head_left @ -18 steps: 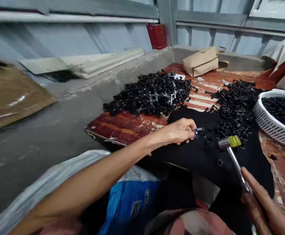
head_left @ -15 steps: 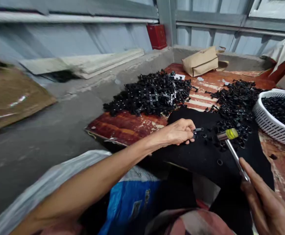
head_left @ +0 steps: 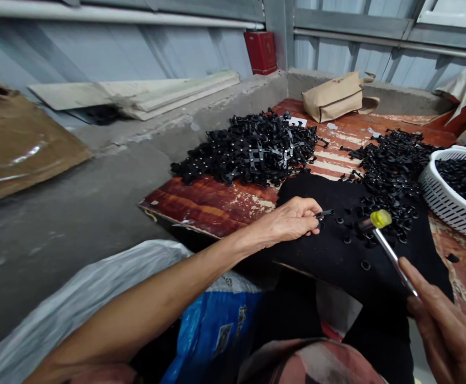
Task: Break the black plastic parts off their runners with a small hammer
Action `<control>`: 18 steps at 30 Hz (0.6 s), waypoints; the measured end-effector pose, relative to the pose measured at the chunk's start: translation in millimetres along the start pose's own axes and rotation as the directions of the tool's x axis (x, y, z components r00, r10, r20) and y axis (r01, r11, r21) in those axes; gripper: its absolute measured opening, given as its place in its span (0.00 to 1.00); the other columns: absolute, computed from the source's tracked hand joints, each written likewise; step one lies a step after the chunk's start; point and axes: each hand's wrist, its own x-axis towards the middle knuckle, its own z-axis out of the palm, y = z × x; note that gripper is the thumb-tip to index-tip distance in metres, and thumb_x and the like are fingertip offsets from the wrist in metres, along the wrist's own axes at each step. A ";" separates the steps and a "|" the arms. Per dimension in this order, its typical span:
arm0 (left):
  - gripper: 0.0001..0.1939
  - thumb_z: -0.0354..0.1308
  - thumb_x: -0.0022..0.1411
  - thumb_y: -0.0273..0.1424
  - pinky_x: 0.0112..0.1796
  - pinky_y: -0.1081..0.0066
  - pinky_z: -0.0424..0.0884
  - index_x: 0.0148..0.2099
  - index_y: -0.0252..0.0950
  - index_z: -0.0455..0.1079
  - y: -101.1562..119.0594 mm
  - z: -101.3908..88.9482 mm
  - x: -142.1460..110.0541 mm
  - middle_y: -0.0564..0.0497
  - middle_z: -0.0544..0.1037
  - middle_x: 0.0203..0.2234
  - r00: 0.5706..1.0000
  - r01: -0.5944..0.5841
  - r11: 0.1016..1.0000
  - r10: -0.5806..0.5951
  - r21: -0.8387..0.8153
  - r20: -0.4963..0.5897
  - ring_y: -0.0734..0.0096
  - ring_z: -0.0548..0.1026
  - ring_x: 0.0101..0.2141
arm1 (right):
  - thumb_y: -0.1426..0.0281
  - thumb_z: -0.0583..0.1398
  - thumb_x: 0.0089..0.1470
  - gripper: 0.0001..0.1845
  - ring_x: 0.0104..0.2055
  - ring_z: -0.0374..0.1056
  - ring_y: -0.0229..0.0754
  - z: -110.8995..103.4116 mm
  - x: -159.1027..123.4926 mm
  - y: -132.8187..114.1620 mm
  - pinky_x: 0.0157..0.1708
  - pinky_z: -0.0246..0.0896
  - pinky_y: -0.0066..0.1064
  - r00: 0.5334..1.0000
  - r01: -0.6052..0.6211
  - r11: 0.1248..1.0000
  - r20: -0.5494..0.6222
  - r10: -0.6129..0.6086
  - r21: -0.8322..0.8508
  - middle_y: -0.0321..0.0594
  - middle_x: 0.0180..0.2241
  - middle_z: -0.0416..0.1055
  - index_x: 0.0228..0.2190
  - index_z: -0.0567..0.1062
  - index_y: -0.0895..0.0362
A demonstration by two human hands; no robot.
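Observation:
My left hand (head_left: 297,220) is closed, pinching a small dark metal link piece (head_left: 327,213) over a black cloth (head_left: 316,261). The fingers hide part of that piece. In my right hand (head_left: 443,314) is a hammer (head_left: 388,248) with a metal handle and a yellow end on its head, held just above the cloth. Several small black round caps lie between the two hands, among them one ring-like cap (head_left: 365,264) nearer the cloth's front edge. Right behind the hammer head is a heap of black small parts (head_left: 393,165).
A pile of black linked parts (head_left: 252,149) covers the board's left back. At the right stands a white plastic basket (head_left: 452,194) full of black pieces. Farther back are a beige bag (head_left: 332,98) and a red box (head_left: 260,53). A blue and white sack (head_left: 213,325) lies below the board.
The whole view has shifted slightly. My left hand keeps its pinch on the link piece, and my right hand with the hammer appears a little lower and farther right.

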 end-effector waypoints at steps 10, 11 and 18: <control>0.08 0.49 0.55 0.25 0.19 0.77 0.48 0.36 0.31 0.68 -10.5 2.5 5.2 0.55 0.71 0.21 0.995 -0.075 0.997 0.074 0.007 0.073 0.82 0.56 0.17 | 0.73 0.47 0.62 0.31 0.35 0.76 0.48 -5.7 18.0 12.7 0.23 0.72 0.30 0.997 0.083 0.947 0.019 -0.081 -0.309 0.46 0.38 0.75 0.65 0.49 0.51; 0.09 0.49 0.55 0.25 0.19 0.77 0.48 0.36 0.31 0.68 -9.9 2.6 5.3 0.55 0.72 0.21 0.994 -0.077 0.997 0.076 0.017 0.075 0.82 0.56 0.17 | 0.72 0.48 0.62 0.31 0.36 0.76 0.48 -5.1 14.2 16.5 0.24 0.72 0.30 0.996 0.085 0.949 0.013 -0.086 -0.302 0.46 0.38 0.75 0.65 0.49 0.51; 0.08 0.51 0.58 0.30 0.21 0.78 0.52 0.33 0.31 0.69 -2.4 8.1 16.1 0.54 0.72 0.20 0.994 -0.100 0.995 0.099 0.029 0.034 0.81 0.63 0.20 | 0.73 0.51 0.62 0.29 0.43 0.73 0.43 -2.3 7.0 8.1 0.32 0.71 0.25 0.983 0.026 0.995 -0.180 -0.044 -0.099 0.42 0.49 0.72 0.63 0.56 0.52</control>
